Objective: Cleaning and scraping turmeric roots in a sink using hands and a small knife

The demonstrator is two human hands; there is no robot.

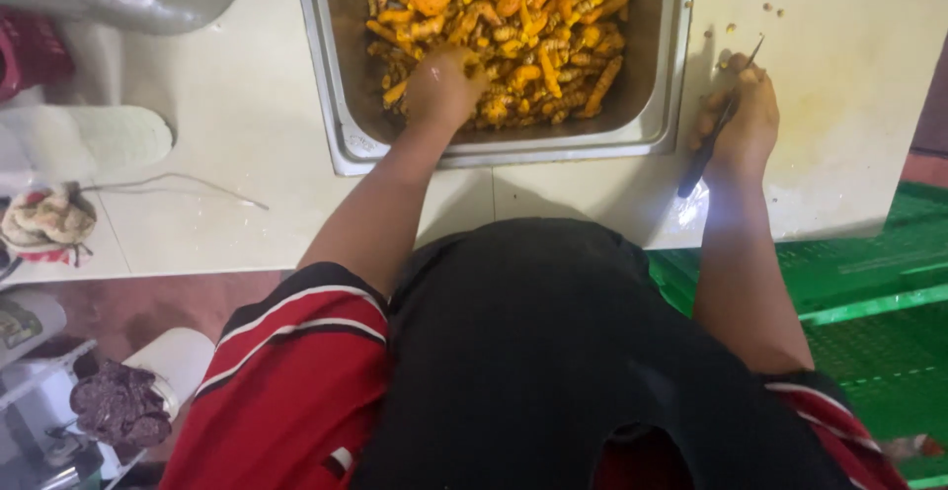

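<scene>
The left hand (441,88) digs in the metal tray (326,75), fingers closed on orange turmeric roots (513,26). The right hand (743,120) grips a small knife (713,134); its blade could nick fingers if it slips

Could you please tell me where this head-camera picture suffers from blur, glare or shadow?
In the head view, the left hand is motion-blurred over the orange roots in the metal tray; a bright glare spot sits on the pale counter just below the right hand holding a knife; the dark apron is underexposed, and the edges look slightly stretched by the wide lens.
</scene>
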